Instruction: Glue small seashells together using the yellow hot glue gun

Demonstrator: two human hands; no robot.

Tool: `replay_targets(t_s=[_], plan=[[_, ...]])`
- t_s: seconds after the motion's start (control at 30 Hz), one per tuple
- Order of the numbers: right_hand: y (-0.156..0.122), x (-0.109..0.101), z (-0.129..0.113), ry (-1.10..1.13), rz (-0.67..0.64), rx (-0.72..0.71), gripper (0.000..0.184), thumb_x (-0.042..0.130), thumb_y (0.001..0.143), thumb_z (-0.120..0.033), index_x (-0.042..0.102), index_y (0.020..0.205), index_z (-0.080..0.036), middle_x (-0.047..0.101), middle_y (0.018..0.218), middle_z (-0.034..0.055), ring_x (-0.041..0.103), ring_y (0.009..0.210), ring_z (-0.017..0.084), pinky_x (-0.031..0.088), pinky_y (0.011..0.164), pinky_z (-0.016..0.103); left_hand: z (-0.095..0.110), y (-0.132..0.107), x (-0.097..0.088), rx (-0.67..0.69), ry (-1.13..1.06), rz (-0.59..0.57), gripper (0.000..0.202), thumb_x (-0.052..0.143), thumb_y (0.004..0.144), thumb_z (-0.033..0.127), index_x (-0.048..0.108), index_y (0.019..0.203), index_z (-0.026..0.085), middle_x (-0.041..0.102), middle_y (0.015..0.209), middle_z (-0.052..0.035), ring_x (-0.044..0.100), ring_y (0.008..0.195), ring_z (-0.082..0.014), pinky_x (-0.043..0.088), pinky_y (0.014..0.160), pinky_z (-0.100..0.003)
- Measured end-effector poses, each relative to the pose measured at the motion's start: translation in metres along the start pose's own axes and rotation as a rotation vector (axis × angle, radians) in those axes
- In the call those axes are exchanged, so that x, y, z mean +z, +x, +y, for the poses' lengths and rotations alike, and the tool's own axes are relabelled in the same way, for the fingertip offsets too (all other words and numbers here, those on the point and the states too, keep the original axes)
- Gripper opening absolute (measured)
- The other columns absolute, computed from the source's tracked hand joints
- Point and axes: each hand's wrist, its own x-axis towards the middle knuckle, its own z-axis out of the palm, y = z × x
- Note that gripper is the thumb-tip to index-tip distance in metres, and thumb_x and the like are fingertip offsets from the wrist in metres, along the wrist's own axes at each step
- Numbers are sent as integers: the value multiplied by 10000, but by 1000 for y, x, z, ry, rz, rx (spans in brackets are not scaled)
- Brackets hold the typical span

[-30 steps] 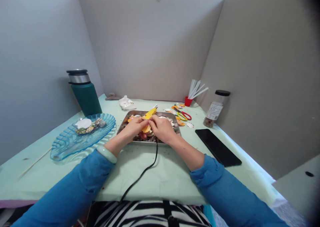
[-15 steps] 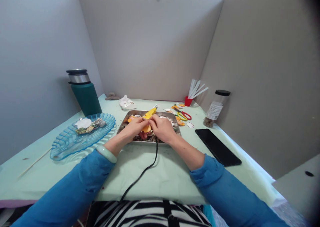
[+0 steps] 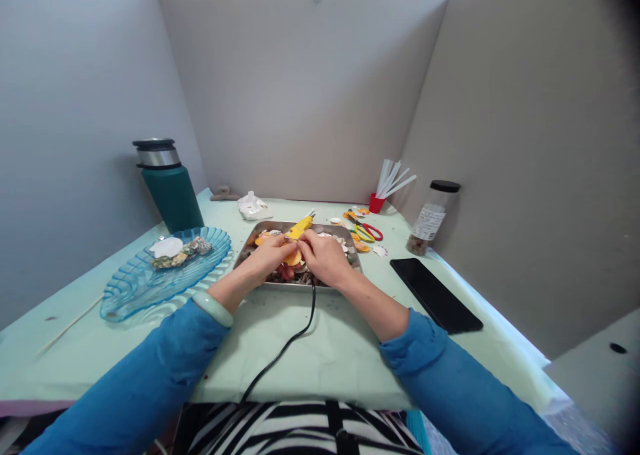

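Left hand [image 3: 271,253] and right hand [image 3: 326,257] meet over a shallow silver metal tray [image 3: 271,225], fingers bunched close by a rounded orange piece [image 3: 294,258]; honestly can't tell what either's gripping.

We are viewing the tray [image 3: 356,263] between dish [image 3: 133,298] (left) and phone [image 3: 436,296] (right), the bottle [image 3: 173,195] standing behind the dish.

Over the metal tray [image 3: 274,225], the left hand [image 3: 270,256] and right hand [image 3: 326,260] are brought close together, an orange piece [image 3: 293,257] being seen beneath the fingertips. Left of the tray, a blue dish [image 3: 133,299] is set; right, a black phone [image 3: 436,295].
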Motion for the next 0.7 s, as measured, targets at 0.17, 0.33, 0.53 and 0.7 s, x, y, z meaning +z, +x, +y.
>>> replay_targets(t_s=[0.17, 0.33, 0.53, 0.7], plan=[[0, 1, 1, -5, 1, -13, 221, 438, 975, -266, 646, 1012, -200, 734, 917, 51, 654, 832, 184, 352, 684, 249, 1, 0, 0, -18, -8, 11, 159, 615, 814, 289, 552, 840, 145, 646, 578, -12, 544, 360, -108, 448, 380, -209], [0, 2, 1, 2, 4, -15, 225, 434, 979, -274, 644, 1019, -204, 733, 910, 46, 655, 828, 183, 350, 683, 249, 1, 1, 0, -24, -4, 15, 162, 605, 828, 289, 539, 843, 142, 646, 577, -21, 547, 363, -110, 450, 380, -209], [0, 1, 1, -8, -5, -6, 224, 434, 981, -270, 645, 1016, -204, 734, 916, 47, 654, 818, 178, 347, 677, 248, -1, 1, 0, -25, -1, 17, 182, 609, 837, 304, 536, 862, 138, 641, 582, -18, 539, 362, -111, 454, 380, -218], [0, 2, 1, -5, 0, -9, 218, 439, 977, -271, 644, 1004, -203, 733, 901, 45, 655, 810, 178, 339, 664, 248, -1, 1, 0, -22, 0, -11, 196, 601, 848, 322, 536, 865, 138, 643, 594, -21, 546, 375, -108, 456, 382, -212]])
